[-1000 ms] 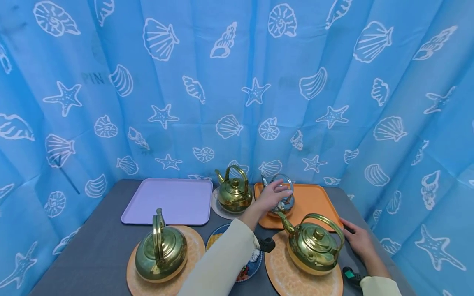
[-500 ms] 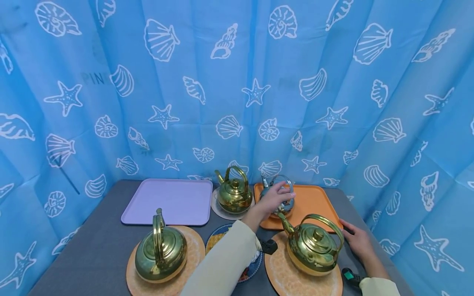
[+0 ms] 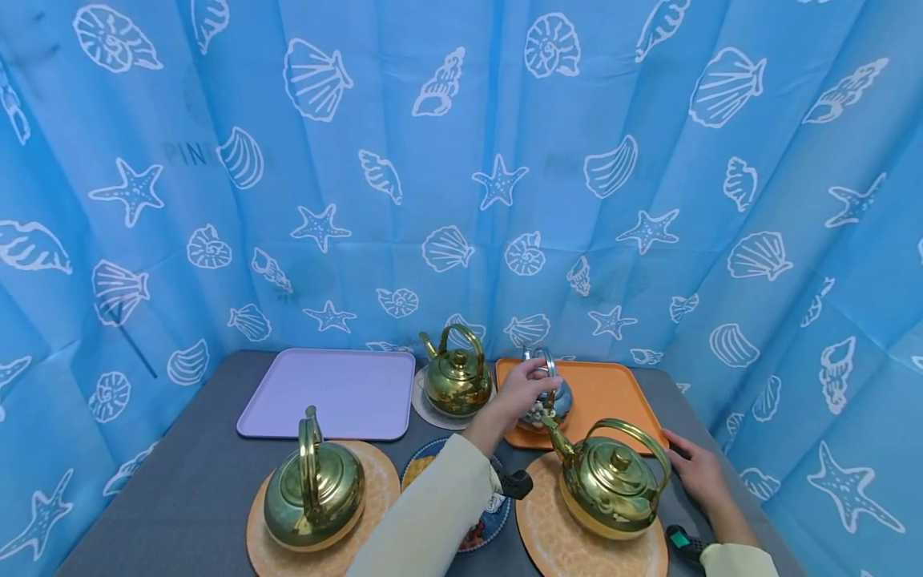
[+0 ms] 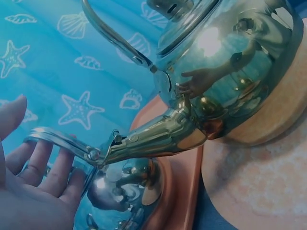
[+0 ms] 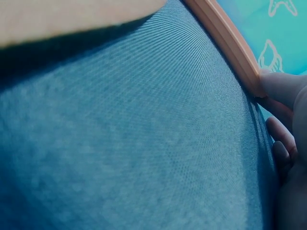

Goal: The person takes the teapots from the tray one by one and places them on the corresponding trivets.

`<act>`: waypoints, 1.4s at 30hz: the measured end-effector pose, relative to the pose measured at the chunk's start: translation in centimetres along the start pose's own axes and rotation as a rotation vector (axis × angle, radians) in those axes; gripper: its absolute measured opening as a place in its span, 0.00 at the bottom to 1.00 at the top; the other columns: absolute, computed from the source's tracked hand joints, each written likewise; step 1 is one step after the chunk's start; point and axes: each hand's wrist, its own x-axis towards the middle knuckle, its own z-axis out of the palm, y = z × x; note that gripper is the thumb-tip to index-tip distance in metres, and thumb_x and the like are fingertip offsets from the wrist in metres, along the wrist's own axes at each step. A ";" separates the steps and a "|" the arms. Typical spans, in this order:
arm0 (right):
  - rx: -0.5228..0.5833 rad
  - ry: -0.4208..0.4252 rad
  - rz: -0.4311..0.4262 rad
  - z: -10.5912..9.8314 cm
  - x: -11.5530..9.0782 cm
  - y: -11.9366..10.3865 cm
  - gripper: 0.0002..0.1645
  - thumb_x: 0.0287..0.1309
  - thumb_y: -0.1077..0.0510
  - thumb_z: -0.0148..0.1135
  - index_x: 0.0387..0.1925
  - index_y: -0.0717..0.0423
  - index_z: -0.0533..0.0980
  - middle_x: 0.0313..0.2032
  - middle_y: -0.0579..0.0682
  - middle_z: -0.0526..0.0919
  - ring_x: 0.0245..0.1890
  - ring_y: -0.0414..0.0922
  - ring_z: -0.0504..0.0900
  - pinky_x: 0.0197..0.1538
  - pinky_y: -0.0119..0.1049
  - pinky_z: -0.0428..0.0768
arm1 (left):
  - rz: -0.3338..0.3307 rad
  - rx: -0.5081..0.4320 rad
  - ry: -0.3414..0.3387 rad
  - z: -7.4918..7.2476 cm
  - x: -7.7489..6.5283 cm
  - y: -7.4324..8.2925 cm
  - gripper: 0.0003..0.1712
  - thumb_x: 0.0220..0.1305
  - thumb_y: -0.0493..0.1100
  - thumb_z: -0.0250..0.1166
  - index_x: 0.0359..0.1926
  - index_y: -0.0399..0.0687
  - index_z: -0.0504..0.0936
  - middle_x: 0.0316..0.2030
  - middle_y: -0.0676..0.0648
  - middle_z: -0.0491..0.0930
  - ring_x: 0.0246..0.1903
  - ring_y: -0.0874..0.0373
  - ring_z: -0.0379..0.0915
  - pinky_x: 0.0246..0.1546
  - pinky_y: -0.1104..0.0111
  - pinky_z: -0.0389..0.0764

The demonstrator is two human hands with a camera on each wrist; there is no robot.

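A silver kettle point(image 3: 563, 398) stands on the near left part of the orange tray point(image 3: 609, 393). My left hand point(image 3: 521, 390) reaches to its handle point(image 4: 60, 140). In the left wrist view the fingers point(image 4: 57, 172) extend behind the handle and touch it, while the thumb stands well apart. My right hand point(image 3: 698, 469) pinches the right front corner of the tray, with the thumb point(image 5: 278, 86) on its rim. A large brass kettle point(image 3: 613, 485) sits in front of the tray on a round tan mat point(image 3: 570, 545); its spout overlaps the silver kettle in the head view.
Another large brass kettle point(image 3: 313, 489) rests on a mat point(image 3: 378, 469) at the left. A smaller brass kettle point(image 3: 457, 381) stands on a pale coaster point(image 3: 425, 405) at the back. A purple tray point(image 3: 332, 393) lies back left. A blue-rimmed plate point(image 3: 497, 517) is partly hidden under my left arm.
The silver kettle has turned on the tray: its handle, seen broadside before, now appears narrower, and its spout no longer shows clearly. My left hand moved slightly left. The right hand stayed put.
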 end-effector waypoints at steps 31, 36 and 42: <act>-0.026 0.000 -0.019 -0.1 0.0 0.0 0.33 0.73 0.49 0.48 0.69 0.67 0.60 0.66 0.74 0.56 0.66 0.72 0.52 0.63 0.67 0.54 | 0.028 0.335 0.166 -0.9 -1.2 1.3 0.22 0.62 0.39 0.68 0.58 0.45 0.79 0.29 0.52 0.78 0.24 0.60 0.73 0.20 0.69 0.69; -0.030 0.002 -0.010 -0.1 0.0 0.0 0.34 0.73 0.48 0.48 0.69 0.67 0.60 0.66 0.75 0.56 0.66 0.73 0.52 0.63 0.68 0.54 | 0.018 0.379 0.176 -0.8 -1.7 1.3 0.20 0.63 0.40 0.67 0.56 0.42 0.80 0.27 0.52 0.77 0.23 0.57 0.74 0.21 0.66 0.73; -0.027 -0.002 -0.001 -0.1 0.1 -0.2 0.34 0.72 0.48 0.49 0.69 0.67 0.60 0.66 0.74 0.56 0.66 0.73 0.52 0.63 0.68 0.54 | -0.007 0.186 0.141 -0.8 -1.9 0.6 0.17 0.66 0.37 0.64 0.55 0.39 0.79 0.28 0.48 0.77 0.20 0.57 0.77 0.31 0.53 0.83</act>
